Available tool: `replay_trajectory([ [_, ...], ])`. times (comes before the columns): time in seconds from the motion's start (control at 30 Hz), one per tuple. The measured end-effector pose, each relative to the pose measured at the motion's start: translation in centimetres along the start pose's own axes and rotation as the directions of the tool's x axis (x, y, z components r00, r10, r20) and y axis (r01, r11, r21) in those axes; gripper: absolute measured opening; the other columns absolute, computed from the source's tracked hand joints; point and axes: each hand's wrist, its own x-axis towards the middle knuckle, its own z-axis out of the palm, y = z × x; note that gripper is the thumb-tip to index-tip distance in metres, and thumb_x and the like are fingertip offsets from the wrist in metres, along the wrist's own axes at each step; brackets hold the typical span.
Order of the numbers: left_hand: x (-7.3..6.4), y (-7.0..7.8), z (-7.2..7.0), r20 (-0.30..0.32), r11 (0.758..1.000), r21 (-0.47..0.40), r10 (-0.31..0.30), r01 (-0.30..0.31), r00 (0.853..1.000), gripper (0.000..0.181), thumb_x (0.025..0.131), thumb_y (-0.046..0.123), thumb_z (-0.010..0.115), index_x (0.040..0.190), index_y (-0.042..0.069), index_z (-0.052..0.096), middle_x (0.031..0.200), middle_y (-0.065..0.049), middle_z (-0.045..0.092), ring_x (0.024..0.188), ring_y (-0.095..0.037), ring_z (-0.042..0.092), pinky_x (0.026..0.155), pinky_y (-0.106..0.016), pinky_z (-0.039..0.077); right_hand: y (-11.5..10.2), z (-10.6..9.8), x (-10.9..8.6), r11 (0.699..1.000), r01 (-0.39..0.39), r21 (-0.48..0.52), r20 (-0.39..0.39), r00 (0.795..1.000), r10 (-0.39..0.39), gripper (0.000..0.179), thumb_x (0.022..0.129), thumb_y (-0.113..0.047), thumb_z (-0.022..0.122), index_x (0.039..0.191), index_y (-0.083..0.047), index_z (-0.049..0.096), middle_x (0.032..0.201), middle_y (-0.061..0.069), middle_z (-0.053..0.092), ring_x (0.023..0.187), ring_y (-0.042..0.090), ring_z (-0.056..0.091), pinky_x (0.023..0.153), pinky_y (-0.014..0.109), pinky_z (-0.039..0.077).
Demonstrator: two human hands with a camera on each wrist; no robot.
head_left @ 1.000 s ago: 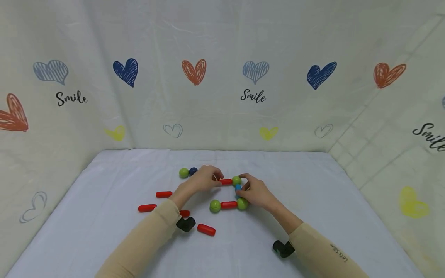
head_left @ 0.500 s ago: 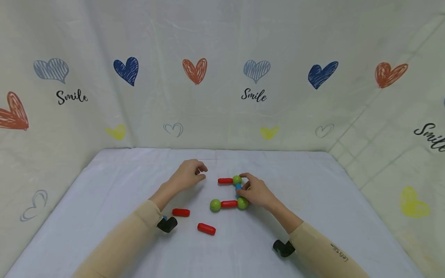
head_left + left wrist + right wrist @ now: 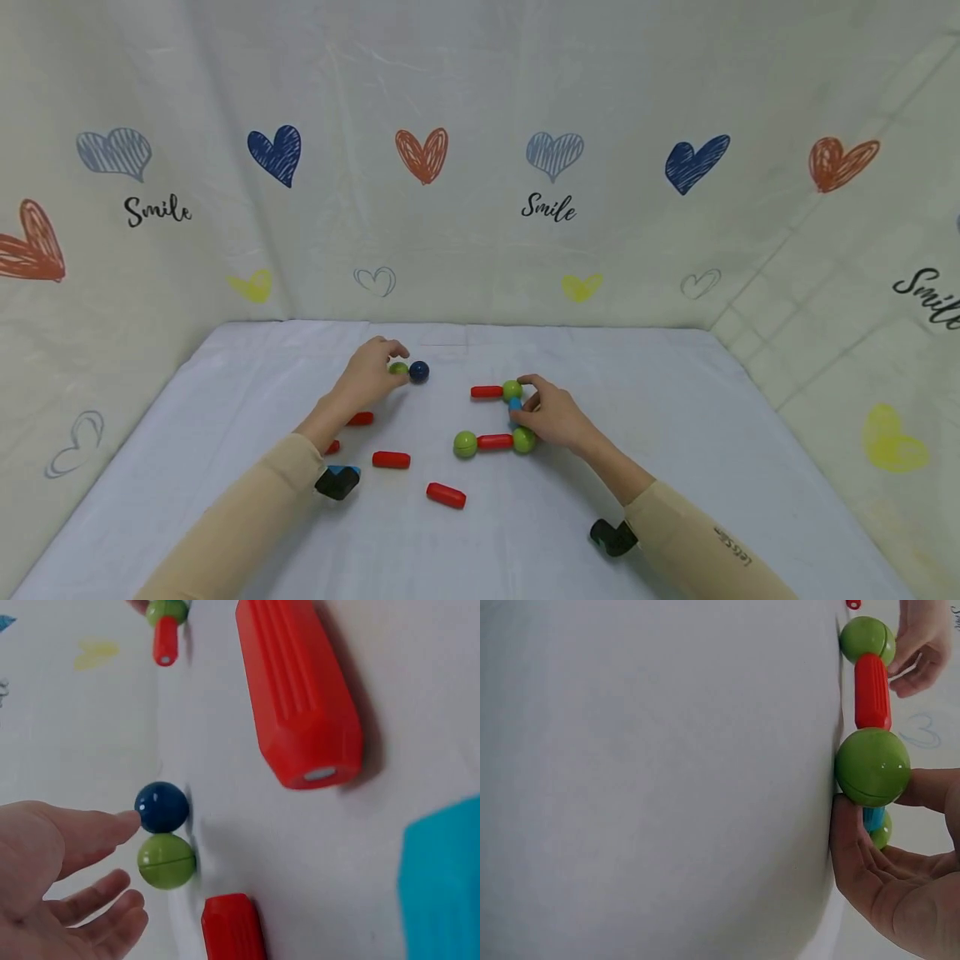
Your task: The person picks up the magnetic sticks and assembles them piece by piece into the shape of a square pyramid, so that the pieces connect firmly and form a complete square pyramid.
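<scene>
My left hand point(image 3: 366, 377) is at a green ball point(image 3: 166, 861) and a dark blue ball point(image 3: 419, 372) that sit side by side. In the left wrist view its thumb points at the blue ball, and the fingers are spread beside the green one. My right hand point(image 3: 557, 414) grips a blue rod point(image 3: 515, 405) between its thumb and fingers. That rod joins two green balls, a far one point(image 3: 512, 390) and a near one point(image 3: 873, 766). A red rod point(image 3: 486, 392) extends left from the far ball. Another red rod point(image 3: 495, 442) links the near ball to a third green ball point(image 3: 465, 444).
Loose red rods lie on the white cloth point(image 3: 675, 400): one at front centre point(image 3: 446, 496), one farther left point(image 3: 392, 460) and others partly behind my left arm. A blue rod point(image 3: 444, 881) lies by the left wrist. A printed white curtain point(image 3: 480, 250) stands behind the table.
My left hand has let go of the far red rod and moved left to the green and blue balls. My right hand has kept its grip on the blue rod.
</scene>
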Motion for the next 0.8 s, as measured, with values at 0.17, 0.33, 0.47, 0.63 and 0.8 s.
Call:
replay_trajectory([
  [0.17, 0.5, -0.8, 0.0, 0.042, 0.999, -0.030, -0.037, 0.038, 0.998, 0.041, 0.089, 0.006, 0.077, 0.127, -0.003, 0.065, 0.127, -0.023, 0.061, 0.115, -0.038, 0.056, 0.099, -0.050, 0.050, 0.3, 0.1, 0.1, 1.000, 0.000, 0.004, 0.001, 1.000, 0.000, 0.057, 0.094, -0.016, 0.075, 0.143, -0.002, 0.050, 0.095, 0.008, 0.064, 0.077, 0.019, 0.060, 0.067, 0.031, 0.055],
  [0.33, 0.8, -1.7, 0.2, 0.078, 0.996, -0.065, -0.058, 0.063, 0.995, 0.042, 0.089, 0.006, 0.077, 0.129, -0.002, 0.065, 0.127, -0.020, 0.063, 0.116, -0.036, 0.058, 0.100, -0.049, 0.050, 0.5, 0.3, 0.4, 1.000, -0.002, 0.005, 0.000, 1.000, 0.002, 0.057, 0.093, -0.016, 0.075, 0.144, -0.004, 0.051, 0.094, 0.007, 0.064, 0.076, 0.019, 0.060, 0.066, 0.031, 0.054],
  [0.47, 0.7, -2.1, 0.3, 0.105, 0.991, -0.096, -0.085, 0.095, 0.991, 0.041, 0.090, 0.006, 0.077, 0.129, -0.001, 0.066, 0.122, -0.017, 0.065, 0.109, -0.033, 0.061, 0.096, -0.045, 0.053, 0.7, 0.4, 0.4, 1.000, -0.005, 0.007, 0.000, 1.000, 0.005, 0.058, 0.093, -0.017, 0.075, 0.144, -0.004, 0.051, 0.093, 0.006, 0.064, 0.076, 0.019, 0.060, 0.066, 0.031, 0.054],
  [0.63, 0.6, -2.4, 0.5, 0.092, 0.988, -0.106, -0.102, 0.112, 0.990, 0.040, 0.089, 0.006, 0.078, 0.127, 0.000, 0.066, 0.116, -0.014, 0.067, 0.104, -0.030, 0.063, 0.094, -0.043, 0.054, 0.7, 0.4, 0.4, 1.000, -0.002, 0.012, 0.001, 1.000, 0.002, 0.058, 0.093, -0.017, 0.075, 0.144, -0.004, 0.050, 0.093, 0.006, 0.064, 0.075, 0.019, 0.060, 0.066, 0.031, 0.054],
  [0.8, 0.3, -2.3, 0.4, 0.073, 0.988, -0.096, -0.110, 0.117, 0.991, 0.037, 0.089, 0.008, 0.080, 0.122, 0.000, 0.067, 0.111, -0.014, 0.068, 0.100, -0.030, 0.061, 0.093, -0.043, 0.054, 0.7, 0.3, 0.4, 1.000, -0.003, 0.023, 0.002, 1.000, 0.003, 0.058, 0.093, -0.017, 0.075, 0.144, -0.004, 0.050, 0.093, 0.007, 0.064, 0.075, 0.019, 0.060, 0.065, 0.031, 0.054],
])
